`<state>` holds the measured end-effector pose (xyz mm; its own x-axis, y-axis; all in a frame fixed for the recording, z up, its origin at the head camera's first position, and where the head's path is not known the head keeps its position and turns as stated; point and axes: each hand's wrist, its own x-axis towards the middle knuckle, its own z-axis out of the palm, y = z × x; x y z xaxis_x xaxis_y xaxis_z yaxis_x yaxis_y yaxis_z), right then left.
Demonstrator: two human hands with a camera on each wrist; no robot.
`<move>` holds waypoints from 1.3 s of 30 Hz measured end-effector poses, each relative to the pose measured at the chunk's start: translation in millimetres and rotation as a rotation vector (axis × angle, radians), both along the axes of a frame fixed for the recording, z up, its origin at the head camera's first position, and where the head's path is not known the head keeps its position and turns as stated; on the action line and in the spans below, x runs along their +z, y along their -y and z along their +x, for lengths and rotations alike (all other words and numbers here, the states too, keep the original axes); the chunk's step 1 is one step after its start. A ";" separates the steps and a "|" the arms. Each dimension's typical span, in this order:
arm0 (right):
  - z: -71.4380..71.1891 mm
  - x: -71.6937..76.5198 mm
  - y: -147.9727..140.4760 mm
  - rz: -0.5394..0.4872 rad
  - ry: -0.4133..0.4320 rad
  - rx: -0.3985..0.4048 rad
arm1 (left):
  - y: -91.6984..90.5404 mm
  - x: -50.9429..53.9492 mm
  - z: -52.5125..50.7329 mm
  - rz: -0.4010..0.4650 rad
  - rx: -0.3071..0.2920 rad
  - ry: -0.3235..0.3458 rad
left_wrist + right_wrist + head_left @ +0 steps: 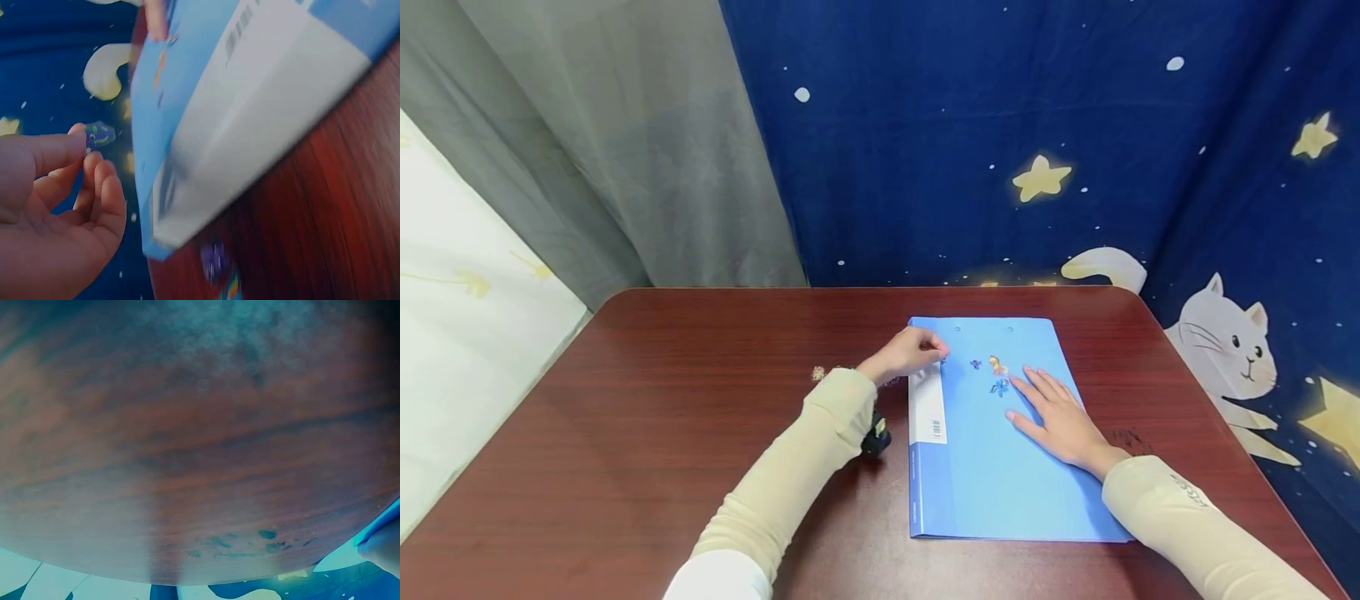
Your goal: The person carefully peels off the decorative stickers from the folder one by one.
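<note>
A blue file folder (1030, 492) with a white spine label (928, 408) lies on the table. My left hand (912, 350) is over the folder's upper left part, pinching a small purple and green sticker (100, 134) between thumb and forefinger, as the left wrist view shows. On the cover sit a small purple sticker (975, 364), a yellow-orange butterfly sticker (997, 365) and a blue butterfly sticker (999, 387). My right hand (1060, 421) rests on the cover with fingers spread, just right of these stickers. The right wrist view barely catches that hand at its edge.
More small stickers lie on the table left of the folder, among them a purple one (215, 261); the left arm partly hides them. A black wrist device (876, 435) shows under the left sleeve. Curtains (940, 150) hang behind the brown table (700, 433).
</note>
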<state>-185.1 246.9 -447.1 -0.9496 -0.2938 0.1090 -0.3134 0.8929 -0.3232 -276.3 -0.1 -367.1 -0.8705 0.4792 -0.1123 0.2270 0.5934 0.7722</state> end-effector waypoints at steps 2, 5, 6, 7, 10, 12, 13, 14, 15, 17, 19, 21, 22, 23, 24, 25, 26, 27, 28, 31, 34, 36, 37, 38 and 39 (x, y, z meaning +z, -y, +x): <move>0.5 -0.8 -0.6 -0.001 0.000 -0.002 | 12.6 1.0 -0.4 0.012 0.003 0.007; 0.7 -1.7 -1.2 0.000 0.000 -0.003 | 32.9 1.8 -0.4 0.043 0.005 0.025; 0.7 -1.8 -1.3 0.000 0.000 -0.004 | 40.3 2.2 -0.5 0.048 0.008 0.043; 0.5 -1.8 -1.4 0.001 0.001 -0.005 | 48.0 2.8 -0.5 0.058 0.007 0.058; 0.0 -1.4 -1.2 -0.001 0.003 -0.005 | 71.4 2.5 -1.6 0.067 0.024 0.098; -0.2 -1.1 -1.1 0.002 0.003 -0.004 | 86.3 0.5 -2.6 0.063 0.039 0.110; -0.1 -0.8 -1.0 0.002 0.003 -0.003 | 93.7 -0.8 -2.9 0.064 0.040 0.113; -0.2 -0.7 -0.9 0.003 0.003 -0.002 | 100.8 -2.6 -3.4 0.065 0.041 0.116; -0.2 -0.5 -0.9 0.004 0.003 -0.001 | 107.9 -4.4 -3.7 0.063 0.041 0.120; -0.2 -0.2 -0.8 0.006 0.005 -0.001 | 121.3 -7.8 -4.0 0.055 0.031 0.131; -0.3 0.1 -0.6 0.003 0.005 -0.001 | 133.5 -11.7 -4.4 0.043 0.029 0.150; -0.5 0.3 -0.4 0.004 0.005 0.000 | 143.8 -15.0 -4.8 0.023 0.043 0.169; -0.6 0.4 -0.4 0.005 0.005 0.001 | 148.2 -16.1 -4.9 0.011 0.047 0.176; -0.9 0.4 -0.4 0.008 0.007 0.001 | 152.1 -17.0 -4.9 -0.001 0.051 0.182; -1.0 0.5 -0.4 0.009 0.008 0.000 | 155.2 -17.4 -4.6 -0.008 0.056 0.188; -1.2 0.5 -0.4 0.009 0.010 -0.002 | 157.8 -17.5 -4.3 -0.016 0.062 0.190; -1.3 0.6 -0.5 0.011 0.012 -0.003 | 160.1 -17.5 -4.2 -0.025 0.065 0.187; -1.5 0.6 -0.7 0.010 0.014 -0.005 | 161.8 -17.0 -3.7 -0.039 0.064 0.181; -1.7 0.6 -0.8 0.009 0.015 -0.005 | 163.6 -16.7 -3.4 -0.056 0.058 0.170; -2.0 0.9 -0.8 0.006 0.015 -0.005 | 167.2 -16.6 -3.6 -0.095 0.056 0.153; -2.3 0.7 -0.7 0.006 0.013 -0.001 | 170.7 -17.0 -3.9 -0.139 0.051 0.154; -2.2 0.4 -0.5 0.005 0.014 0.000 | 172.6 -17.2 -3.9 -0.159 0.058 0.162; -2.2 0.1 -0.4 0.004 0.015 0.001 | 173.2 -17.5 -3.9 -0.166 0.066 0.164; -2.1 -0.2 -0.3 0.004 0.015 0.002 | 173.7 -17.5 -3.7 -0.173 0.069 0.161; -2.1 -0.5 -0.3 0.004 0.016 0.002 | 174.0 -17.8 -3.5 -0.178 0.072 0.155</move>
